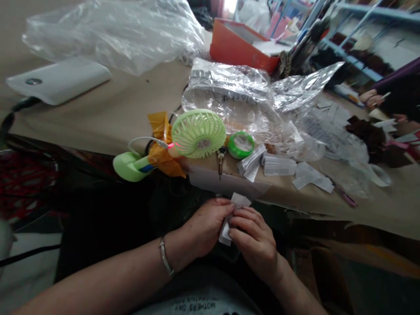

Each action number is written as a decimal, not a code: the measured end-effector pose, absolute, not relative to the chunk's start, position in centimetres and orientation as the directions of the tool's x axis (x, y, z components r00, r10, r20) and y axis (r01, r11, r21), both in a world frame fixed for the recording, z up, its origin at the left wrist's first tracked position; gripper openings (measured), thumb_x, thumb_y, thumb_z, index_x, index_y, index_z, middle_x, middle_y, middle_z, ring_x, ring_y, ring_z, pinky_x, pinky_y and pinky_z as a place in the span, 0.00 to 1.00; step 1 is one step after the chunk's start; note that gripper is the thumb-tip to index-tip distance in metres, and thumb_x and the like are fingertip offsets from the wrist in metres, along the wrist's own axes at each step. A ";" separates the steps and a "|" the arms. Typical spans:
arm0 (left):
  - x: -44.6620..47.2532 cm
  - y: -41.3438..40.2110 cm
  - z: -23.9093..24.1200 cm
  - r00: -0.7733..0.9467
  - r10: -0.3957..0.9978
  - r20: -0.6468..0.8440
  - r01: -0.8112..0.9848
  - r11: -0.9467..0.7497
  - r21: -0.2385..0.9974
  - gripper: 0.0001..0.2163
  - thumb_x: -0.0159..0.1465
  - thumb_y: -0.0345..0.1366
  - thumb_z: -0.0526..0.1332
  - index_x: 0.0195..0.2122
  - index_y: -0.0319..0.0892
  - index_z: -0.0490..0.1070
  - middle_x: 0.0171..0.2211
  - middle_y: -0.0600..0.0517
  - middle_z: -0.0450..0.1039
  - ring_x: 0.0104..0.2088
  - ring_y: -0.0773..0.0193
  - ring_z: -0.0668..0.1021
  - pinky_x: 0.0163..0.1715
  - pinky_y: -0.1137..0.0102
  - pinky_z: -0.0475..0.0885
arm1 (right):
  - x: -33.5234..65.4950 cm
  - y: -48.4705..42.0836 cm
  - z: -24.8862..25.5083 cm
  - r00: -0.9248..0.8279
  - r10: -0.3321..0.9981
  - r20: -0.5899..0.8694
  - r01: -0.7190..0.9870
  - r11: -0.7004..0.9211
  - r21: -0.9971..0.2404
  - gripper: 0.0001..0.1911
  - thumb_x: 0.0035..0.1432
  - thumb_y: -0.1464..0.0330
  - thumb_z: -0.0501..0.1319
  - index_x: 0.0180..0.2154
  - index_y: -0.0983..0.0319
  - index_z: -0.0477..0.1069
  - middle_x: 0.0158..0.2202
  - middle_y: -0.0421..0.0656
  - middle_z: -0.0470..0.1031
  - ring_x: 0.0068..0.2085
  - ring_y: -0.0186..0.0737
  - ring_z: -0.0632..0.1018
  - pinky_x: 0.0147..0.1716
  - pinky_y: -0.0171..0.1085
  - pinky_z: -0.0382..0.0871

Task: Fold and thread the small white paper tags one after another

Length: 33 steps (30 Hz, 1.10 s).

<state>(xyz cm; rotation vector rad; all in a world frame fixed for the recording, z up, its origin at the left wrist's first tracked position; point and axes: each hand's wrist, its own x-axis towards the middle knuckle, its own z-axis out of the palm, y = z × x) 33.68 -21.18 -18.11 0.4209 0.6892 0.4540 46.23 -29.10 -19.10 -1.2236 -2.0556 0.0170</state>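
Just off the table's front edge, my left hand (210, 223) and my right hand (254, 234) meet over a small stack of white printed paper slips (225, 234). Both hands are closed on the slips, which stick out above and below the fingers. What is printed on them is too small to read. On the table beyond lie more slips: a fanned bundle (252, 162), a neat stack (278, 165) and a loose pile (313, 177). A small screwdriver-like tool (221, 164) points toward my hands, with a round green container (241, 144) beside it.
A light-green fan (198, 133) is fixed with orange tape (164, 157) at the table edge. Behind it are clear plastic bags (229, 96), a red-orange box (243, 46) and a white power bank (61, 81). Another person's hand (372, 99) works at the right.
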 end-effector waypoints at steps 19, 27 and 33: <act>32.7 -20.7 -18.4 0.713 0.435 -0.550 -0.221 0.884 0.412 0.05 0.53 0.32 0.65 0.24 0.36 0.72 0.22 0.53 0.72 0.21 0.72 0.73 0.21 0.77 0.64 | 46.8 -28.8 -18.3 -0.456 0.764 0.457 0.638 0.638 -0.430 0.18 0.56 0.76 0.61 0.49 0.61 0.67 0.43 0.46 0.77 0.50 0.44 0.75 0.53 0.51 0.68; 31.3 -20.9 -18.3 0.803 0.280 -0.527 0.050 0.848 0.527 0.11 0.61 0.43 0.59 0.34 0.39 0.70 0.22 0.54 0.71 0.19 0.69 0.74 0.21 0.74 0.69 | 48.2 -28.3 -19.9 0.167 0.986 0.009 0.169 -0.019 -0.985 0.18 0.54 0.63 0.64 0.47 0.56 0.68 0.42 0.43 0.74 0.42 0.39 0.77 0.41 0.39 0.73; 30.9 -21.4 -18.1 0.860 0.260 -0.440 0.082 0.780 0.621 0.15 0.62 0.45 0.57 0.28 0.38 0.69 0.23 0.53 0.71 0.17 0.73 0.71 0.19 0.77 0.67 | 48.3 -26.6 -20.7 -0.227 0.949 -0.218 -0.239 -0.271 -0.932 0.24 0.44 0.59 0.70 0.44 0.59 0.71 0.44 0.45 0.74 0.43 0.42 0.77 0.42 0.41 0.72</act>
